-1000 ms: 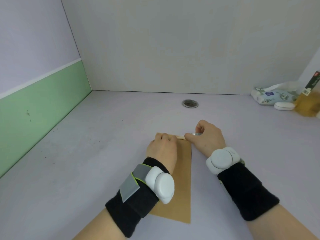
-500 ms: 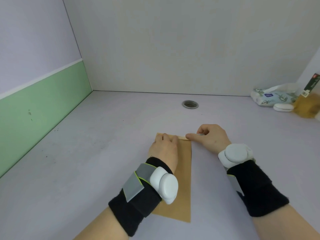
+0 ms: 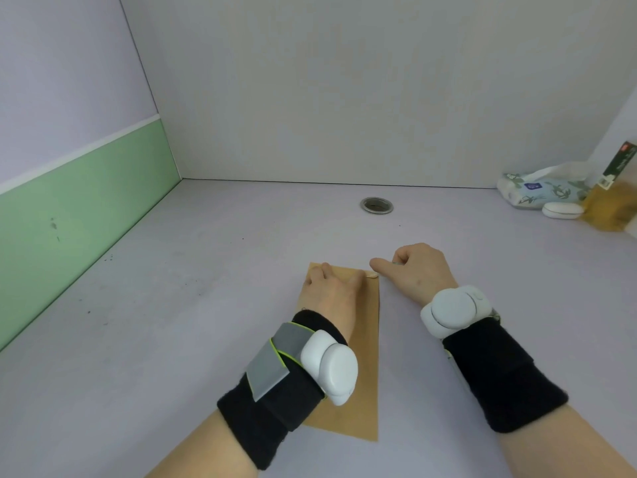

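Rightward off the flat brown paper envelope (image 3: pixel 368 339) slid the right hand (image 3: pixel 418 270), curled round a half-hidden silvery item (image 3: pixel 396 263); the straight-fingered left hand (image 3: pixel 332 293) presses, and partly covers, that mid-table envelope before a metal-ringed hole (image 3: pixel 376 205).

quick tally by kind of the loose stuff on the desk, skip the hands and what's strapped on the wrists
brown envelope: 1
tissue pack: 1
white oval case: 1
amber thing with a green tag, too blurred to name: 1
total: 4
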A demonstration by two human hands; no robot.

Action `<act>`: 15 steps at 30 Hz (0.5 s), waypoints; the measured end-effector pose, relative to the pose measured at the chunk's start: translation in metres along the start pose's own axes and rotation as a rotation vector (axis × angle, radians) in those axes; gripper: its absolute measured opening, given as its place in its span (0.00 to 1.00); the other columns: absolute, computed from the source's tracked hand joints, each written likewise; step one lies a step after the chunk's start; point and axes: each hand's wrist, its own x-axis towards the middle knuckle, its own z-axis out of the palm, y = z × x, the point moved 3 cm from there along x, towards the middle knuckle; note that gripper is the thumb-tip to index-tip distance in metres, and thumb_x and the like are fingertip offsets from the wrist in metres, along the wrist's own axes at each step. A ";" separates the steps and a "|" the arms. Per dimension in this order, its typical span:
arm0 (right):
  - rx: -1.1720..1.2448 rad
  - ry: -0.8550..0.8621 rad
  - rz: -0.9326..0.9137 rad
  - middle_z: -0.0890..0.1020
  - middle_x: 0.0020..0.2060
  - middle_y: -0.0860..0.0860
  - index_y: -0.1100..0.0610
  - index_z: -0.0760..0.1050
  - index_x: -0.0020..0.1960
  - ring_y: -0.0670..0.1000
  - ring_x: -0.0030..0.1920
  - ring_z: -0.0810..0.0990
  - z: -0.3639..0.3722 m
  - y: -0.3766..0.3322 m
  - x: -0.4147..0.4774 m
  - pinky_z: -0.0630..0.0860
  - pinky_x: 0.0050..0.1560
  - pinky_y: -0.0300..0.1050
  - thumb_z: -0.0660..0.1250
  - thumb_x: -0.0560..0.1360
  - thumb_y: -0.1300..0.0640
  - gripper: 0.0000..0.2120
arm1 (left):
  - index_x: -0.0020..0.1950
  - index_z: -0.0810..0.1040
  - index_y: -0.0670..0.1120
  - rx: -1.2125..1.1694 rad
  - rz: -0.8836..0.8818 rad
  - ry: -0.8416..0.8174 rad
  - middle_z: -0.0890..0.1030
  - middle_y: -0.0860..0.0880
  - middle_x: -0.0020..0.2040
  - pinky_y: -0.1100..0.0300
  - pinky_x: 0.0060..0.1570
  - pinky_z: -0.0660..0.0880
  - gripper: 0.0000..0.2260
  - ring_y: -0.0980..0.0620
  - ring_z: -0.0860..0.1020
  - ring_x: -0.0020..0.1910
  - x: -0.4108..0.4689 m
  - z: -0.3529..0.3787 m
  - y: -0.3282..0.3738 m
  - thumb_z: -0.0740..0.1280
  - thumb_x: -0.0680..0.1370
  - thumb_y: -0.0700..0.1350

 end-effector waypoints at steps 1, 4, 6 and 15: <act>-0.001 -0.003 -0.003 0.64 0.28 0.55 0.57 0.58 0.28 0.53 0.32 0.63 0.000 0.000 0.000 0.61 0.35 0.46 0.69 0.69 0.50 0.22 | 0.75 0.56 0.53 0.005 0.002 0.002 0.66 0.35 0.68 0.51 0.62 0.69 0.25 0.38 0.64 0.67 0.001 0.000 0.000 0.52 0.79 0.38; -0.017 -0.032 -0.005 0.62 0.26 0.52 0.56 0.57 0.25 0.52 0.30 0.62 -0.002 -0.002 0.000 0.61 0.34 0.46 0.66 0.71 0.49 0.24 | 0.75 0.56 0.54 0.016 0.016 0.001 0.68 0.34 0.66 0.51 0.63 0.69 0.26 0.38 0.64 0.66 0.003 0.003 0.001 0.52 0.78 0.39; -0.021 -0.057 0.000 0.64 0.25 0.49 0.55 0.59 0.25 0.51 0.30 0.63 -0.003 -0.002 0.001 0.61 0.32 0.45 0.65 0.71 0.51 0.22 | 0.75 0.55 0.54 0.023 0.023 0.000 0.69 0.34 0.65 0.50 0.64 0.68 0.26 0.37 0.62 0.68 0.003 0.003 0.001 0.52 0.78 0.39; 0.022 -0.023 -0.013 0.64 0.25 0.50 0.55 0.58 0.25 0.52 0.31 0.63 -0.002 0.002 0.004 0.61 0.32 0.45 0.67 0.68 0.56 0.21 | 0.75 0.54 0.59 0.044 0.007 0.017 0.68 0.33 0.66 0.50 0.60 0.69 0.27 0.37 0.61 0.69 0.004 0.003 0.005 0.52 0.79 0.38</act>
